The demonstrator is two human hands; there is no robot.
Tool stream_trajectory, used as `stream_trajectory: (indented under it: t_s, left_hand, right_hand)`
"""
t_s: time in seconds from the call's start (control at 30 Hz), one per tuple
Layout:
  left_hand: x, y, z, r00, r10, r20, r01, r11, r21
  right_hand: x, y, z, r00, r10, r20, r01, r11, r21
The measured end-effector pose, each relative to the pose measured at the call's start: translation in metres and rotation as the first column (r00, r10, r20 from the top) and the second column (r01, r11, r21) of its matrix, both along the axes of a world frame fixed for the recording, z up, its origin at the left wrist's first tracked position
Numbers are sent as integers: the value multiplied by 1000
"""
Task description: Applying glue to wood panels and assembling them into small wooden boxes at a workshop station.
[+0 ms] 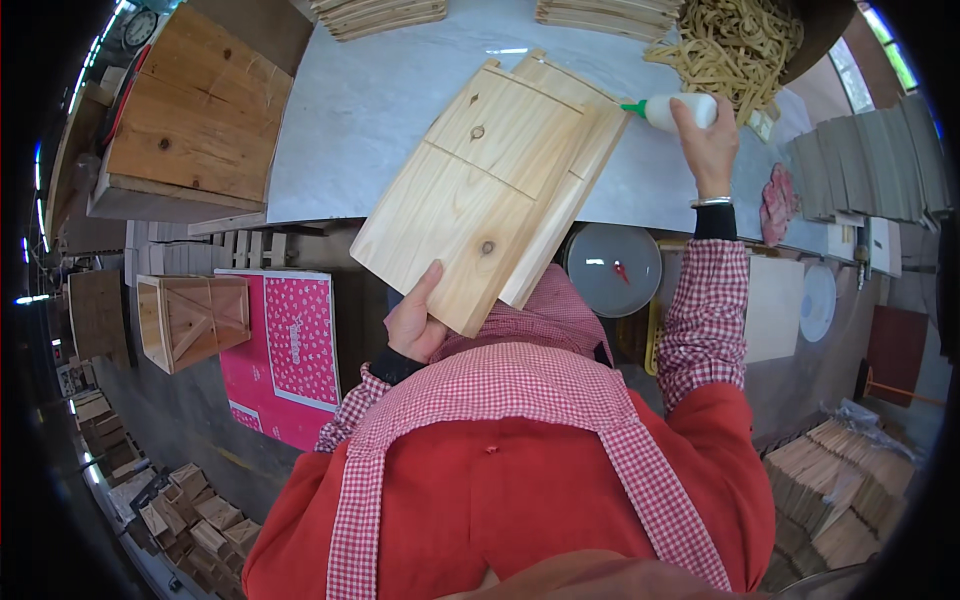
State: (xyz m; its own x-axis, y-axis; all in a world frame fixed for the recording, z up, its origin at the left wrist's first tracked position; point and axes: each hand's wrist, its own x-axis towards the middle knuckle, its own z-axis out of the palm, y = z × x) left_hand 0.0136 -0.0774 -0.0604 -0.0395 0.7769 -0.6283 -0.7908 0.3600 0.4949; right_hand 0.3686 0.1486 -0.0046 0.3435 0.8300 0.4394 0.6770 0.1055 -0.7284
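My left hand (pixel 415 325) grips the near left corner of a pale wooden panel (pixel 455 210), thumb on top. The panel has knots and thin grooves across it, and lies tilted over the table's front edge. Along its right side runs another long wooden board (pixel 572 190); whether the two are joined I cannot tell. My right hand (pixel 708 140) is closed round a white squeeze bottle (pixel 665 112) with a green nozzle. The bottle lies nearly level, its tip at the far right corner of the wood.
The pale table (pixel 330 130) carries a pile of tan strips (pixel 740 50), stacked slats (pixel 380 15) and a pink cloth (pixel 777 205). A wooden box (pixel 195 110) stands left. Below are a round grey lid-like disc (pixel 612 270), a crate (pixel 195 318) and a pink carton (pixel 300 400).
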Motion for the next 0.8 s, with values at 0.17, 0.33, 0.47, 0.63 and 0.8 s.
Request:
stream_trajectory:
  t_s: [0.17,0.33,0.47,0.63,0.8]
  left_hand:
    - [1,0,3,1000,30,6,-30,999,-22]
    - [2,0,-1,998,11,54,-10,1000,-27]
    - [2,-1,0,999,3,46,-2,1000,-26]
    - [5,1,7,1000,2,18,-2,1000,-13]
    - [4,1,3,999,19,32,-18,1000,-23]
  right_hand:
    - [-51,0,12,862,21,-506,-93,989,-119]
    - [-110,36,-22,890,160,-426,-181,983,-8]
    - [-144,50,-30,937,170,-304,-152,985,82]
    - [-146,49,-26,954,175,-244,-161,984,77]
    - [-114,20,0,986,135,-102,-132,990,39]
